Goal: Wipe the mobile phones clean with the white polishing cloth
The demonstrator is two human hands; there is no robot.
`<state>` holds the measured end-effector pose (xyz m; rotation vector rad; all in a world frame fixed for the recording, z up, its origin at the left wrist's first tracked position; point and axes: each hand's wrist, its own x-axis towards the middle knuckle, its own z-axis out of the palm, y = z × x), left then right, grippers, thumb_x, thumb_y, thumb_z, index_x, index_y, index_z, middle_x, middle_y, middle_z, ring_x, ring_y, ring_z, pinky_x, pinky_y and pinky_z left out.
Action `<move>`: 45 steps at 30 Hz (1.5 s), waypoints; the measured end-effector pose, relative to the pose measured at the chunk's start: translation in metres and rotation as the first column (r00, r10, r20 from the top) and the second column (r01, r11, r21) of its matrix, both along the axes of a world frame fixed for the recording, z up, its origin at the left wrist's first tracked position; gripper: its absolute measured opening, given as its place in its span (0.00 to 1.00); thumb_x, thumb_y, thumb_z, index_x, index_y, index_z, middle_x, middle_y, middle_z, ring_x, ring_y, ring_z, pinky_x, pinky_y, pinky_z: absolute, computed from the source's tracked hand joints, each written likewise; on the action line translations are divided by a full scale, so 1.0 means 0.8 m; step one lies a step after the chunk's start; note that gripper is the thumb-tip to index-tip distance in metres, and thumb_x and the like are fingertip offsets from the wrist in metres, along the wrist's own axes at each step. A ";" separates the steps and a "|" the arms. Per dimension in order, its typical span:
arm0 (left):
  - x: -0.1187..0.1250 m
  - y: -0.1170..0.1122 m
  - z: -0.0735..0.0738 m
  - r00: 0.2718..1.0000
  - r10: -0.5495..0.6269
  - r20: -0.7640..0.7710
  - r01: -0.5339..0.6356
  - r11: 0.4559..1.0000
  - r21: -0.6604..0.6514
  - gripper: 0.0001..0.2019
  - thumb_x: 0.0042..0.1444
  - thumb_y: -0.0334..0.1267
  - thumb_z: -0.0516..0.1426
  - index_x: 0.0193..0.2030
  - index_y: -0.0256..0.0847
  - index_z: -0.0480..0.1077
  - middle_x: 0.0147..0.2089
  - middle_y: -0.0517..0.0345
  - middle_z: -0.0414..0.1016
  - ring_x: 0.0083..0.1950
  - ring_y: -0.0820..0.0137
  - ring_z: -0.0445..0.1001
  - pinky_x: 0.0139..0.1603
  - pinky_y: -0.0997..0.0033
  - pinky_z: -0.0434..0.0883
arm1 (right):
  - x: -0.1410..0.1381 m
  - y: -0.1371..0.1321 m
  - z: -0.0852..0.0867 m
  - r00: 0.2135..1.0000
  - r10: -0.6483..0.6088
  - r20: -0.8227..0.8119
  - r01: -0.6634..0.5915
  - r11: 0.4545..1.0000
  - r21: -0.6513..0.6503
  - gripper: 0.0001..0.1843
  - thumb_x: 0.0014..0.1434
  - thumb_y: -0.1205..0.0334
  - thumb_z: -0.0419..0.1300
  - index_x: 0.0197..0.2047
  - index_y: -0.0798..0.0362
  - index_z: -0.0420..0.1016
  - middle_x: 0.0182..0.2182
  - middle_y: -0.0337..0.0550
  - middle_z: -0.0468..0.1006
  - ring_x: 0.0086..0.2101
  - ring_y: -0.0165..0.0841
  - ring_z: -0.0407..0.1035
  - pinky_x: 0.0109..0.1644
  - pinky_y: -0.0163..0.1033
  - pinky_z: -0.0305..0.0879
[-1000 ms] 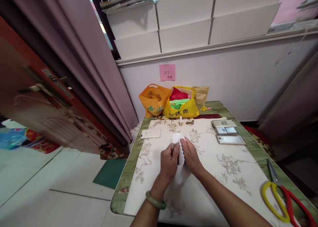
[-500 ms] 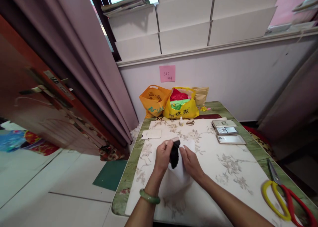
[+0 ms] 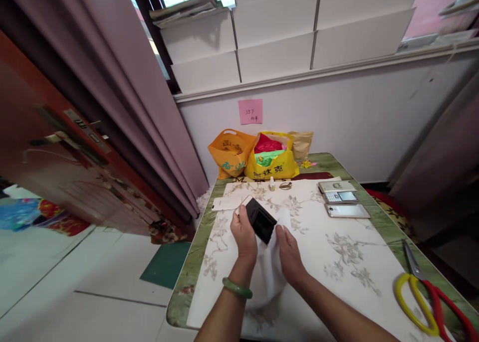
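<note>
My left hand [image 3: 244, 232], with a green bangle on its wrist, grips a dark phone-like device [image 3: 263, 225] by its left edge. The device is tilted, its black face with a darker rectangle turned up toward me. Closed on a white cloth [image 3: 270, 272], which looks thin and soft, is my right hand [image 3: 290, 252]. The cloth hangs below the device and meets its lower right edge. Just beyond my left hand a white phone [image 3: 224, 203] lies flat. Part of the cloth is hidden behind my fingers.
Three phones, a gold one [image 3: 337, 186], a keypad one [image 3: 340, 197] and a silver one [image 3: 348, 211], lie at the right. Large scissors [image 3: 419, 282] rest near the right edge. An orange bag [image 3: 232, 150], a yellow bag [image 3: 271, 162] and a small bottle [image 3: 272, 184] stand at the back.
My left hand has turned the device so its broad black face shows, where before it was seen more edge-on. My right hand has shifted slightly toward me, still holding the cloth.
</note>
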<state>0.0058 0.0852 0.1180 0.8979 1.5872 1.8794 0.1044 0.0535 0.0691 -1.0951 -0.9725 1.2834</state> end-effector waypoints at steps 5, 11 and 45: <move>-0.008 -0.029 -0.003 0.899 -0.439 -0.001 0.435 0.891 -0.131 0.16 0.54 0.52 0.58 0.31 0.39 0.65 0.20 0.66 0.64 0.20 0.76 0.62 0.22 0.76 0.61 | 0.026 0.044 0.009 0.984 -0.093 -0.154 0.083 0.994 -0.069 0.24 0.58 0.38 0.53 0.40 0.52 0.71 0.34 0.42 0.77 0.35 0.37 0.69 0.39 0.39 0.66; -0.053 -0.022 0.025 0.627 -0.779 -0.003 0.713 0.575 -0.401 0.18 0.51 0.52 0.60 0.30 0.36 0.69 0.23 0.62 0.66 0.24 0.75 0.64 0.24 0.76 0.60 | 0.071 0.074 0.022 0.940 0.180 0.292 -0.235 0.958 0.166 0.19 0.60 0.44 0.54 0.32 0.51 0.70 0.27 0.38 0.72 0.31 0.34 0.64 0.35 0.36 0.60; 0.009 0.011 -0.018 0.948 -0.235 -0.215 0.202 0.965 -0.167 0.20 0.59 0.53 0.50 0.22 0.42 0.55 0.22 0.66 0.52 0.27 0.74 0.53 0.27 0.74 0.55 | 0.008 0.011 0.005 0.998 0.053 0.024 -0.053 0.998 -0.034 0.24 0.59 0.39 0.52 0.37 0.53 0.72 0.30 0.42 0.77 0.34 0.37 0.68 0.37 0.38 0.65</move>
